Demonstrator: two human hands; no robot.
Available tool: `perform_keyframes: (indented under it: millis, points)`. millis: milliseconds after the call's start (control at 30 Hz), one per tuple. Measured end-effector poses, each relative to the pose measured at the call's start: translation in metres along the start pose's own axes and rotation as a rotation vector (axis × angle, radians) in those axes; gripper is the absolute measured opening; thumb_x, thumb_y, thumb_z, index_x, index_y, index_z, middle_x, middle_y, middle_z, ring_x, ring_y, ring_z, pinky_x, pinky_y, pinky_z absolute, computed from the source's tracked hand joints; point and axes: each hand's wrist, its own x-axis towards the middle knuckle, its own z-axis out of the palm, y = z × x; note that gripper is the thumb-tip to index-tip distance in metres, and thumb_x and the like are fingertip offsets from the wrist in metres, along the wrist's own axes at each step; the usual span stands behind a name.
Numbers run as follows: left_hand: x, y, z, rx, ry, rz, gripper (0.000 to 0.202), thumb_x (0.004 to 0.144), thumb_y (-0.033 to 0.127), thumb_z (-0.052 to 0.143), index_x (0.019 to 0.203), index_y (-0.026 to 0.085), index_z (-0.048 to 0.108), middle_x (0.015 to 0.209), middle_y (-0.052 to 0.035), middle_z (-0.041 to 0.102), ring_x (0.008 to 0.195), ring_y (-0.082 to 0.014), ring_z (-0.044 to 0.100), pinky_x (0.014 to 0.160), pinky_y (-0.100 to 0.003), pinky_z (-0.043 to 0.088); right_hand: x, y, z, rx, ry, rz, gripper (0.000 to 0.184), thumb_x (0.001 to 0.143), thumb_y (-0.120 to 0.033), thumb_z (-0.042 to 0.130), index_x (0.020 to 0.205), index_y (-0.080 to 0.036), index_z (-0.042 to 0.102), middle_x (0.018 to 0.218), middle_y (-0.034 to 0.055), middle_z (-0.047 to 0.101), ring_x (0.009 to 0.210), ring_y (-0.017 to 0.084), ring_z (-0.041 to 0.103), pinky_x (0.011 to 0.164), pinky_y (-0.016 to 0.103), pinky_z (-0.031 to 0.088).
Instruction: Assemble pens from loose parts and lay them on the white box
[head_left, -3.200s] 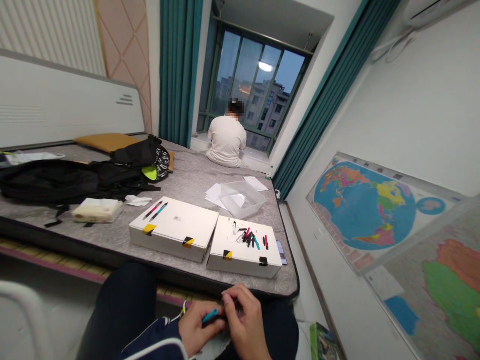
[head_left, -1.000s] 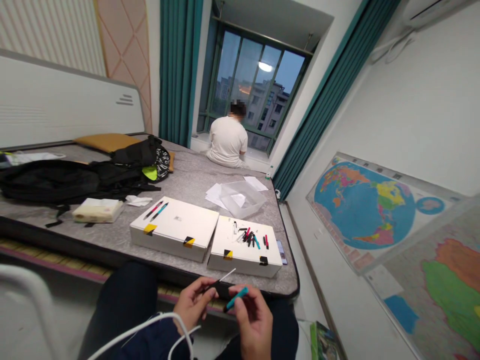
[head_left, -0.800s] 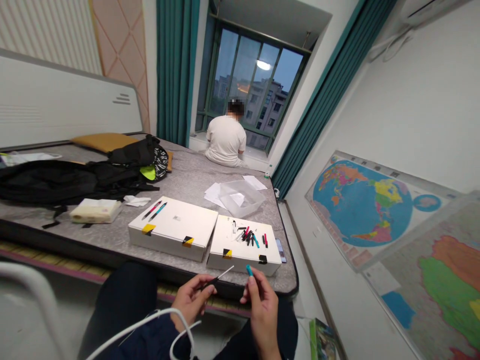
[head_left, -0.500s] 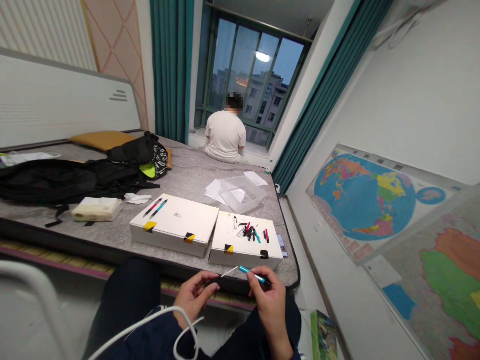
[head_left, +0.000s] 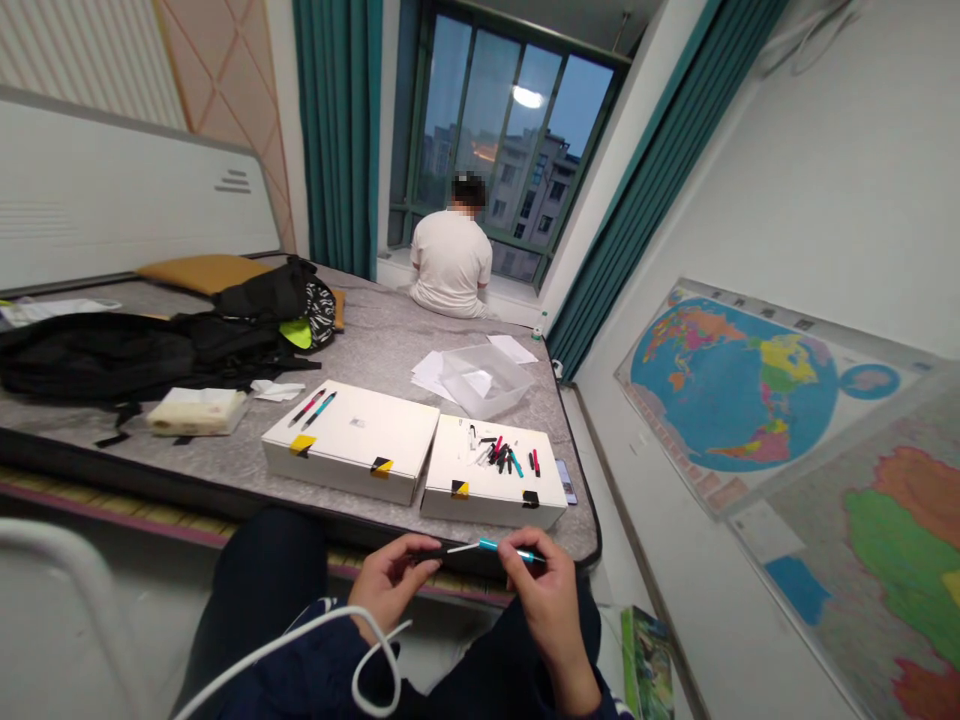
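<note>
A dark pen part (head_left: 443, 552) is being pinched between thumb and fingers of the left hand (head_left: 391, 585), its thin white rod (head_left: 463, 548) being pointed toward the right hand (head_left: 547, 588). There, a turquoise barrel (head_left: 490, 545) is being pinched, its end being held at the rod's tip; whether the rod is being enclosed cannot be told. Beyond the right hand, loose pen parts (head_left: 502, 457) are being supported by a white box (head_left: 551, 488).

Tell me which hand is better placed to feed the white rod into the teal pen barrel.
Probably the left hand: it holds the white rod by its dark end, pointed at the teal pen barrel gripped by the right hand.
</note>
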Motion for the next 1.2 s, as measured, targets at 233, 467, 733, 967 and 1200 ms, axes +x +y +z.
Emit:
perform_keyframes:
  millis: [233,467,733,967,1200]
  points:
    - [-0.001,0.005,0.002,0.042,-0.016,0.013,0.027,0.073,0.036,0.073,0.089,0.015,0.074,0.069,-0.0054,0.069,0.070,-0.0204,0.065,0.060,-0.026,0.050,0.000,-0.002,0.000,-0.046,-0.122,0.028,0.024,0.081,-0.040,0.068,0.078,-0.016,0.065,0.068,0.0005,0.059,0.057,0.012,0.052,0.051,0.021,0.043]
    - [-0.003,0.013,0.004,0.028,-0.013,0.029,0.028,0.069,0.037,0.076,0.087,0.015,0.076,0.069,-0.0061,0.070,0.064,-0.0192,0.064,0.056,-0.026,0.050,-0.001,0.000,0.011,0.050,-0.170,0.083,0.027,0.083,-0.044,0.065,0.078,-0.017,0.061,0.065,-0.0017,0.054,0.052,0.011,0.050,0.048,0.021,0.042]
    - [-0.004,0.010,0.000,0.218,-0.138,0.073,0.027,0.078,0.035,0.070,0.097,0.017,0.077,0.085,-0.0091,0.076,0.074,-0.0223,0.068,0.069,-0.030,0.053,-0.001,0.004,0.020,0.127,-0.179,0.110,0.026,0.084,-0.042,0.064,0.082,-0.019,0.053,0.065,-0.0045,0.052,0.048,0.009,0.048,0.044,0.019,0.039]
    - [-0.011,0.010,0.007,0.262,-0.303,0.158,0.028,0.087,0.035,0.057,0.102,0.018,0.074,0.086,-0.0083,0.076,0.079,-0.0225,0.069,0.076,-0.030,0.052,-0.001,0.011,0.020,0.128,-0.201,0.131,0.030,0.078,-0.043,0.071,0.076,-0.017,0.057,0.056,-0.0044,0.053,0.046,0.010,0.049,0.044,0.019,0.038]
    - [-0.017,0.015,0.020,0.173,-0.299,0.182,0.034,0.087,0.044,0.054,0.102,0.019,0.070,0.074,-0.0046,0.071,0.069,-0.0195,0.064,0.069,-0.026,0.047,-0.005,0.007,0.026,0.110,-0.239,0.106,0.028,0.080,-0.042,0.069,0.076,-0.016,0.059,0.061,-0.0021,0.057,0.049,0.010,0.050,0.046,0.020,0.039]
